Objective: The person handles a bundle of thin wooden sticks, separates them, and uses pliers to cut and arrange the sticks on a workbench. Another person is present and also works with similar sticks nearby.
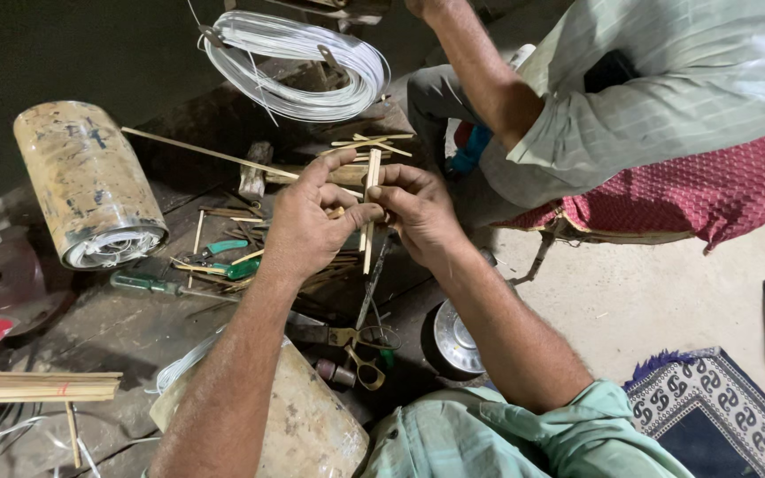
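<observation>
My left hand (310,219) and my right hand (420,211) meet at the middle of the head view, both pinching thin pale bamboo strips (370,211) held upright between the fingertips. The strips stick out above and below the fingers. Below the hands, more loose strips (329,265) lie on the dark wooden work surface (126,332). Both forearms reach up from the bottom of the picture, with a light green sleeve on the right one.
A coil of white wire (294,64) lies at the top. A large metal cylinder (90,186) rests at left. Green-handled pliers (232,259), a screwdriver (148,284), scissors (363,352) and a bundle of sticks (37,387) lie around. Another person's arm (480,75) is at upper right.
</observation>
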A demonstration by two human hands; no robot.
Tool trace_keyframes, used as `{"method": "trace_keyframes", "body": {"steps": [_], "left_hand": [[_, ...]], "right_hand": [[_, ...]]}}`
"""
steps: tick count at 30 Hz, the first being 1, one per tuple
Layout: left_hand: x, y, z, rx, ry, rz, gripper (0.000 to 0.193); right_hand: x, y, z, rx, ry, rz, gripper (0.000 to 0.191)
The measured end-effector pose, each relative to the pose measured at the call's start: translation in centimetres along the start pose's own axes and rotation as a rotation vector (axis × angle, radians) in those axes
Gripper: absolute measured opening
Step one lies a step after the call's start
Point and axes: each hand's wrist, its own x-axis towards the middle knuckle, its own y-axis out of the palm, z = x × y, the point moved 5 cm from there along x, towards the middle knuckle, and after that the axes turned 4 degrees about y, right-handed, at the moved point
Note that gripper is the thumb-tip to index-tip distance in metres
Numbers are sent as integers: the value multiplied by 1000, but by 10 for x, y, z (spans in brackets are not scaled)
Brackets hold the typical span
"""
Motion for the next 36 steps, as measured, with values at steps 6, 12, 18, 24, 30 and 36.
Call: {"method": "trace_keyframes", "body": {"steps": [6,12,18,24,30,36], "left_hand": [[2,2,2,-132,60,-34,70],[-1,1,2,-133,48,-72,58],[0,-2,1,-114,79,-103,40],[-3,-5,1,-117,61,-131,31],[-4,-7,-5,-64,65,-107,29],[-5,-9,-3,-83,78,-125,25]], "right_hand": [[4,-13,6,17,-19,-87,16],[19,-45,21,146,-79,-176,14],[26,-61,28,200,-176,-147,4],[24,-56,23,195,-158,-169,5],[25,-56,22,192,-112,-178,5],[23,-62,25,155,-130,-193,4]]}}
